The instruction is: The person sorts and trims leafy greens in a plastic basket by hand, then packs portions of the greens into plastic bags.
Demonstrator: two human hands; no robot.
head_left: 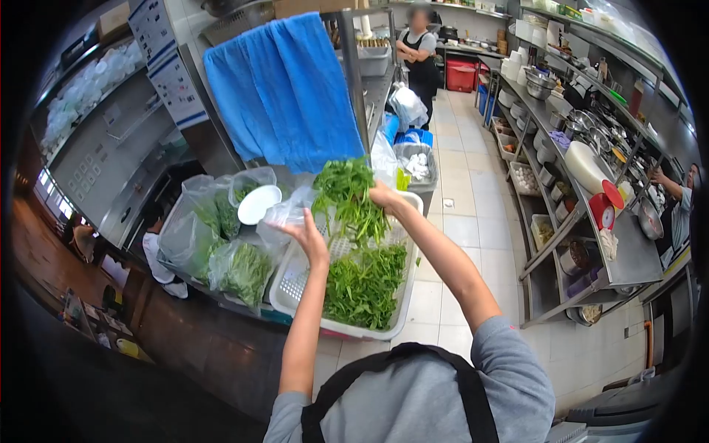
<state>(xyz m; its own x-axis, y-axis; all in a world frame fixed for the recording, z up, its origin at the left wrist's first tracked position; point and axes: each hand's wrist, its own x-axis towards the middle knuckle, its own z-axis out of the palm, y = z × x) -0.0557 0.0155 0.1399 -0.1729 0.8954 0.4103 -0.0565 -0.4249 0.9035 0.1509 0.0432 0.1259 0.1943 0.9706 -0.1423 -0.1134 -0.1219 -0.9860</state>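
My right hand point(384, 198) is closed round a bunch of leafy greens point(344, 193), which hangs over a white perforated basket point(292, 284). More cut greens point(365, 286) lie in the basket's near part. To the left, my left hand point(309, 240) has its thumb raised and its fingers extended along a clear plastic bag point(292, 210), which it appears to hold beside the bunch. Part of the bag and some fingertips are hard to make out.
Bagged greens point(240, 269) and a white oval dish point(258, 204) sit left of the basket. A blue cloth point(284, 88) hangs behind. Steel shelving point(550, 122) with bowls and a red scale point(604, 207) lines the right. A person in a black apron point(422, 74) stands farther back.
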